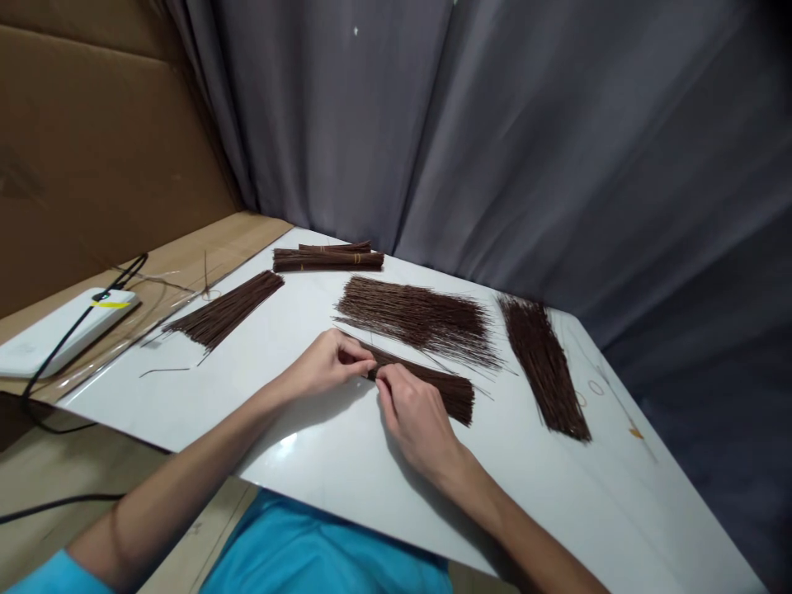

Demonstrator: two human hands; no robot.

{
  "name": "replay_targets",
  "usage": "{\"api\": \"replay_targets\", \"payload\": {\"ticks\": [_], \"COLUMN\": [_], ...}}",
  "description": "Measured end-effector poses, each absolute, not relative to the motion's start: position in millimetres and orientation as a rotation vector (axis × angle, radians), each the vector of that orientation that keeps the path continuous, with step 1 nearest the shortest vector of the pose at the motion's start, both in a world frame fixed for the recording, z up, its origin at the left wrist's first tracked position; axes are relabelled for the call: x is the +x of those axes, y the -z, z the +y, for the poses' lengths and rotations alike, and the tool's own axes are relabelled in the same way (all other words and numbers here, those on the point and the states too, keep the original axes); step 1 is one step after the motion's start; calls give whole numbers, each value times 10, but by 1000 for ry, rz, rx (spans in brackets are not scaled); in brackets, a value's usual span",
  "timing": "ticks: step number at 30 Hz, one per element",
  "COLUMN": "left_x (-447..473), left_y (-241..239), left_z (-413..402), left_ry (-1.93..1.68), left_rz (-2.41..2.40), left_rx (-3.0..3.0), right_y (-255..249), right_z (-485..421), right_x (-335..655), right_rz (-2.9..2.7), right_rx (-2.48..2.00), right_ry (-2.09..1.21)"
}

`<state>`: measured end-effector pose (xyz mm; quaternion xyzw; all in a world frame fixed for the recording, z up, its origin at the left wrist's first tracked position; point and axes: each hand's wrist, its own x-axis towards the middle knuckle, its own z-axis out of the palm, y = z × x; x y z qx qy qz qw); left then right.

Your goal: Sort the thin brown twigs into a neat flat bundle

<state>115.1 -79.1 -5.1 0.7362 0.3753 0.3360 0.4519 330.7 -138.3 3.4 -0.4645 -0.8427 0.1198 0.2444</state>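
On the white tabletop (309, 462), the left hand (325, 363) and right hand (416, 417) each closed their grip on one bundle of brown sticks (442, 388).

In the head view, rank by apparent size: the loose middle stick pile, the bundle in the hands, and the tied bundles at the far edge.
1. loose middle stick pile
2. bundle in the hands
3. tied bundles, though they lie farther away, so 2 and 3 are unsure.

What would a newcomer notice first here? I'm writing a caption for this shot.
Both hands meet mid-board: the left hand and right hand pinch one end of a bundle of thin brown sticks. More loose stick piles fan across the white board behind them, before a grey curtain.
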Motion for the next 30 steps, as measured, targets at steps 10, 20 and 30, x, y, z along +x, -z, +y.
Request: {"api": "replay_targets", "payload": {"ticks": [10, 20, 30], "left_x": [1099, 983, 1081], "left_y": [-75, -302, -343], "left_z": [-1049, -1191, -1401], "left_ry": [-772, -626, -1232], "left_rz": [903, 632, 1041], "left_rx": [1902, 1610, 1682], "right_y": [-297, -435, -290], "right_z": [-1040, -892, -1331], "right_x": [3433, 3408, 3226], "right_rz": [-2470, -2222, -1899], "right_rx": [-1145, -782, -965], "right_ry": [-280, -1224, -788]}}
